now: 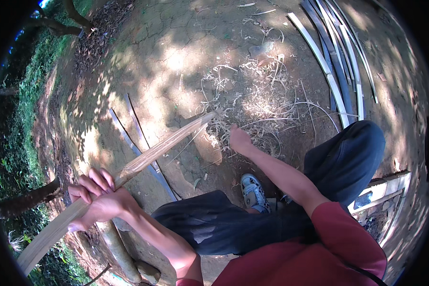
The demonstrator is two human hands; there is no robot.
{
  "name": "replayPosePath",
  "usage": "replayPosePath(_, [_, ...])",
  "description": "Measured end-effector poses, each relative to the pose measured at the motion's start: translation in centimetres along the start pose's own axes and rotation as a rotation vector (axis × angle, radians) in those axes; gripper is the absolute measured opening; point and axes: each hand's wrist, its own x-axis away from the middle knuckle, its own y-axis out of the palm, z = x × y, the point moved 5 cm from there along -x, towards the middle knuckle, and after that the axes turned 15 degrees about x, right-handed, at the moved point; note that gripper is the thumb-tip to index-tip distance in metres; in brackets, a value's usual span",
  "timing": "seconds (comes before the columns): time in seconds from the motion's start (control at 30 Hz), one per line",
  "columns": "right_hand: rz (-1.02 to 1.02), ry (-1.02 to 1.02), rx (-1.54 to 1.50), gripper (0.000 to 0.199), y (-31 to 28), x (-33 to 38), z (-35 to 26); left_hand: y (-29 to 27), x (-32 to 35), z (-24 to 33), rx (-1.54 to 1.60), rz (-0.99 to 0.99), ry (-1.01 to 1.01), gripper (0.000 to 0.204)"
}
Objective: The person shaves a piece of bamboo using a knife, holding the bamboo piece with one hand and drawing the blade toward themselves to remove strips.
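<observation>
Two hands work: the left hand (97, 200) grips a bamboo slat (128, 169); beyond its tip, the right hand (239, 139) reaches, grip unclear, into shavings (257, 102).

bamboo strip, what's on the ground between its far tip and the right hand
In the head view, only pale curled shavings on bare dirt lie between the bamboo strip's tip and the right hand. The left hand grips the strip.
</observation>
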Motion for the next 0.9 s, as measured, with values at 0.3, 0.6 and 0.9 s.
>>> replayPosePath(0.3, [0.241, -0.116, -0.382, 0.029, -8.4, 1.2, -3.6, -1.9, -0.6, 0.1, -0.049, 0.043, 0.049, 0.071])
replayPosePath(0.6, [0.037, 0.011, -0.242, 0.023, -1.2, 1.1, -2.7, -2.1, -0.9, -0.3, -0.101, 0.05, 0.046, 0.07])
replayPosePath(0.9, [0.181, 0.057, -0.22, 0.027, -9.3, 0.1, 1.7, -3.9, -1.6, -0.1, -0.318, 0.07, -0.047, 0.062])
